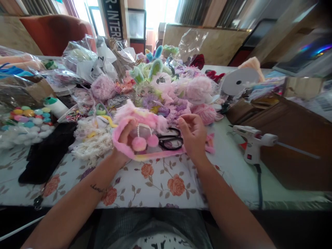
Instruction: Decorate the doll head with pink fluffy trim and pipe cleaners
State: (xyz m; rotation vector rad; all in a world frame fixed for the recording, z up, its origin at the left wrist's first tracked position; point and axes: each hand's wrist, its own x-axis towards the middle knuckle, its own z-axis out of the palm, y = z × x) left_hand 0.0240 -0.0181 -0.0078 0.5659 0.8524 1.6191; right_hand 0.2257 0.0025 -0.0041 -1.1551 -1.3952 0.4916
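Observation:
My left hand (124, 140) is closed around a fluffy pink piece (141, 116) with yellow tints, held above the table. Two pink pom-poms (139, 143) dangle from it, one on a string of white beads (138, 130). A long fuzzy pink strip (153, 155) loops below and runs toward my right hand (192, 135). The thumb and fingers of that hand are pinched together; whatever is between them is too small to make out. Black-handled scissors (171, 142) lie between both hands, partly covered by the pink piece.
A white glue gun (252, 140) stands at the right beside a brown cardboard box (295, 145). Yarn balls (199, 89) and plush bits are heaped behind my hands. Cream yarn (90, 145), a black pouch (49, 152) and bagged pom-poms (31, 121) lie left, on a flowered tablecloth (155, 186).

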